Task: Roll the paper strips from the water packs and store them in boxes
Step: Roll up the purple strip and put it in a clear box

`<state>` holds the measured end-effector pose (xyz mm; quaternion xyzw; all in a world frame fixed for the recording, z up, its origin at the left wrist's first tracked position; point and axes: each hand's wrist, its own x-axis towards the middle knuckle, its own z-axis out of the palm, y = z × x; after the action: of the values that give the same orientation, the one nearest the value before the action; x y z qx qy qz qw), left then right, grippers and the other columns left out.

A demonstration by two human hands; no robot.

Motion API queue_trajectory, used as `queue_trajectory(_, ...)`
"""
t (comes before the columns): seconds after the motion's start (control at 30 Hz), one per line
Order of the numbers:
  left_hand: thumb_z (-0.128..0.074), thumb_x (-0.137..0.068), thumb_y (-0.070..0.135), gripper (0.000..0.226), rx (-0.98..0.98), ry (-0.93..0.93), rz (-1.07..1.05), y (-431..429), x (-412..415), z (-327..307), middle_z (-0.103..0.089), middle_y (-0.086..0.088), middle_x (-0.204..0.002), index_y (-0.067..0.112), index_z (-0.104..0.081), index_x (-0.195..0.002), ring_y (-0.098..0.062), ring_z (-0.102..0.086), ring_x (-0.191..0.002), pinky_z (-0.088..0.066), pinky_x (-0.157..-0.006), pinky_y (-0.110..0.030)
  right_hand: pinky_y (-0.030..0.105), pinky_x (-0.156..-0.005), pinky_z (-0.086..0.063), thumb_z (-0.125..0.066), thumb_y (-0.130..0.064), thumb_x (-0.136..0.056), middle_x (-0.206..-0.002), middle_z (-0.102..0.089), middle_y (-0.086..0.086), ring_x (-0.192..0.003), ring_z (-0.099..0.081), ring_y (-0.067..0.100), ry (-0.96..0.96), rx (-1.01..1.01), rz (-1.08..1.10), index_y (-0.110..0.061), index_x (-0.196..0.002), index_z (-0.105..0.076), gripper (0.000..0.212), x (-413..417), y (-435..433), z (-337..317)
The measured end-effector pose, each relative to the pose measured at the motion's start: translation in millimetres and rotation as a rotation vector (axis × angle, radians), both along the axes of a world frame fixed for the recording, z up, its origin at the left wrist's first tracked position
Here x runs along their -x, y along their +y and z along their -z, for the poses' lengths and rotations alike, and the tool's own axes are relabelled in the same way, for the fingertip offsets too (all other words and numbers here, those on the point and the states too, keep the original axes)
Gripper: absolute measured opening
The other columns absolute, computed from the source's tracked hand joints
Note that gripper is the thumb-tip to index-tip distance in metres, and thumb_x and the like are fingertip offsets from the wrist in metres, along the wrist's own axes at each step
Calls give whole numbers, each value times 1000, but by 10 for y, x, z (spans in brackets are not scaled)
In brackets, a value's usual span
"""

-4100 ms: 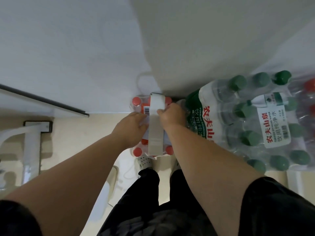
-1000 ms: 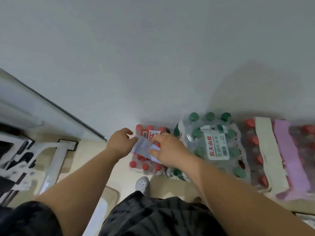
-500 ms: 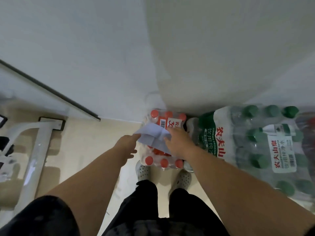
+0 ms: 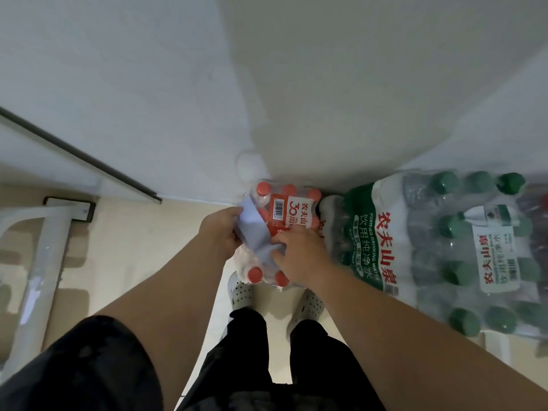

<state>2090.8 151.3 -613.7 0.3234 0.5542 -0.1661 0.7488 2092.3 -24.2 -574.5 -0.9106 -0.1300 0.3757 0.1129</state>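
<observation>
We see a paper strip (image 4: pixel 254 231) that looks matt and smooth, bending softly rather than creasing. The red-capped water pack (image 4: pixel 292 213) is wrapped in clear plastic film, glossy and wrinkled, with a printed label that shines a little; its caps look like smooth plastic. The green-capped water pack (image 4: pixel 385 232) has the same glossy, crinkled film. The wall (image 4: pixel 148 84) is matt and evenly painted. The floor (image 4: pixel 133 247) is smooth with a faint sheen. The white frame (image 4: pixel 44 262) looks like coated metal, slightly glossy. The shoes (image 4: pixel 241 292) are matt and perforated; we cannot tell whether plastic or foam. The trousers (image 4: pixel 249 351) are black matt cloth.
</observation>
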Motion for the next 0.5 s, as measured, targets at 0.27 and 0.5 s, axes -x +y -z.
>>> queue_trajectory(0.27, -66, -86, 4, 26, -66, -380, 298, -136, 119, -859, -70, -27, -108, -2, -70, -111, -34, -62, -89, -48, -84, -45, 39, -91, -53, -60, -45, -95, -113, -66, -3, -104, -62, 18, 154, -330, 359, -24, -117, -62, 30, 120, -241, -640)
queue_trajectory(0.5, -56, -91, -6, 17, -189, -654, 591, -481, 341, -1868, -72, -24, -94, -6, -68, -103, -28, -69, -78, -55, -63, -29, 31, -82, -55, -61, -34, -100, -94, -74, -8, -85, -66, 3, 48, -714, 501, -26, -106, -72, 15, 290, -630, -1618)
